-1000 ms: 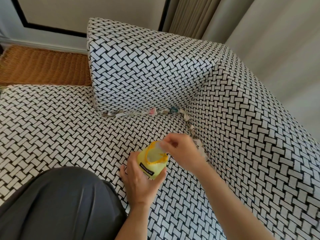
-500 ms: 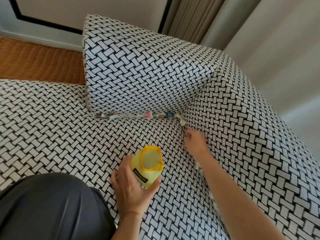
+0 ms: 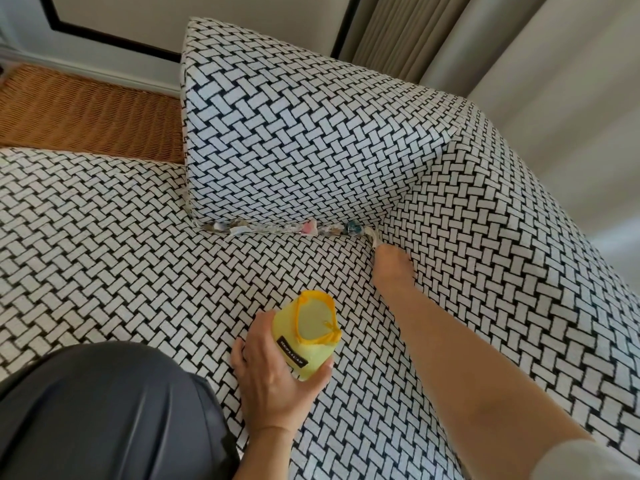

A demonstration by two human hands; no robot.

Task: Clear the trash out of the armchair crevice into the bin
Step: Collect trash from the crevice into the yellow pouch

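Bright, even daylight, soft and diffuse. Source appeared upper right, behind pale curtain (image 3: 571, 116): brightest area, near washed out. Shadows faint: soft patch on seat (image 3: 104, 254) under bin (image 3: 304, 341) and left hand (image 3: 273, 379); slightly darker corner where back cushion (image 3: 294, 133) met armrest (image 3: 502, 254). Dark garment (image 3: 104, 410) lower left showed dull sheen, little detail. Weave pattern crisp at centre, smeared toward edges. Right hand (image 3: 391, 268) slightly soft. Sleeve (image 3: 595, 459) bottom right blurred. Wide-angle bowing: black wall trim (image 3: 114, 36) curved.
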